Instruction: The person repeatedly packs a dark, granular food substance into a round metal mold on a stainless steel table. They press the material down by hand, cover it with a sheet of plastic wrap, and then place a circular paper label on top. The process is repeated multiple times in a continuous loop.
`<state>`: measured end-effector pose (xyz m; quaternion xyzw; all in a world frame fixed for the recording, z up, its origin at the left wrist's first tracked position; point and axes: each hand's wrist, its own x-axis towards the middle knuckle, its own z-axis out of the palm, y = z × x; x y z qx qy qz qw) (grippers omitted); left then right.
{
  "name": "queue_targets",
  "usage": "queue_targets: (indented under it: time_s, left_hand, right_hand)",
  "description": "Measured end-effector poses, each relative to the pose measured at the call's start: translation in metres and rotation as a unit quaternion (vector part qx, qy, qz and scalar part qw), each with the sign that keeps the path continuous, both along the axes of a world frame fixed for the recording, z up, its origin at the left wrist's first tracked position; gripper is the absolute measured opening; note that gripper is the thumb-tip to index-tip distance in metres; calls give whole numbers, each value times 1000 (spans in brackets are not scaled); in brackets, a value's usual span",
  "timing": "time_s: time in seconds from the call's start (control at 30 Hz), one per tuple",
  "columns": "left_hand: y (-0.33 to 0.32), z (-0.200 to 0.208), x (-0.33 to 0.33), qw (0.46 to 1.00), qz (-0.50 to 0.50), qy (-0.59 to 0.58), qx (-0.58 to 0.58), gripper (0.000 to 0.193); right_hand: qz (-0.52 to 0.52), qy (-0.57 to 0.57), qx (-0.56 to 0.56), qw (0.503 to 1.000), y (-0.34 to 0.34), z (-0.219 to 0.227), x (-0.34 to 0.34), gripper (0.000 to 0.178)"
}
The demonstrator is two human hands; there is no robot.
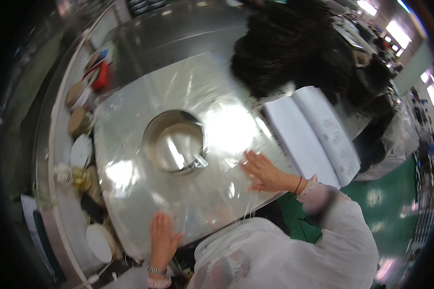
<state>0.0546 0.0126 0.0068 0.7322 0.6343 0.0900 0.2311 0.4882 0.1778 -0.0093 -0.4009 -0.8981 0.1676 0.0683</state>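
Observation:
Clear plastic sheeting (135, 108) covers the pale work surface in front of me. On it stands a round metal pan (176, 117) with whitish contents, and a shiny flat metal piece (198, 163) lies at its near right rim. My left hand (163, 237) is near the sheet's front edge, fingers stretched out and holding nothing. To the right of the pan, my right hand (269, 174) reaches over the sheet with its fingers spread, also holding nothing. Both hands are apart from the pan; whether the palms press on the sheet I cannot tell.
An open book of white pages (306, 137) lies right of the sheet, below a large heap of dark bundles (296, 50). Along the left ledge stand several jars (80, 120), a red object (99, 77) and a round white lid (100, 243). Green floor (378, 192) shows at right.

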Motion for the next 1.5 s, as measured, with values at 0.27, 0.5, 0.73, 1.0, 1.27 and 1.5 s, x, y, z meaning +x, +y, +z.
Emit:
queue_targets:
  time_s: [0.27, 0.5, 0.73, 1.0, 1.27, 1.5]
  left_hand:
    - [26, 18, -13, 996, 21, 51, -71, 41]
    - [35, -14, -33, 990, -70, 124, 6, 28]
    - [47, 26, -4, 998, 17, 32, -45, 26]
    - [30, -17, -63, 974, -130, 181, -26, 45]
    - [11, 33, -85, 940, 325, 96, 47, 68]
    - [-64, -31, -244, 867, 420, 270, 19, 58]
  right_hand:
    - [-511, -41, 286, 810, 219, 92, 293, 86]
    - [-542, -246, 348, 724, 302, 103, 353, 117]
    - [-567, -280, 388, 671, 348, 54, 384, 84]
    - [-502, -149, 512, 681, 298, 110, 433, 76]
    - [-231, 39, 447, 863, 121, 126, 260, 97]
    - [-214, -11, 190, 958, 13, 13, 144, 97]
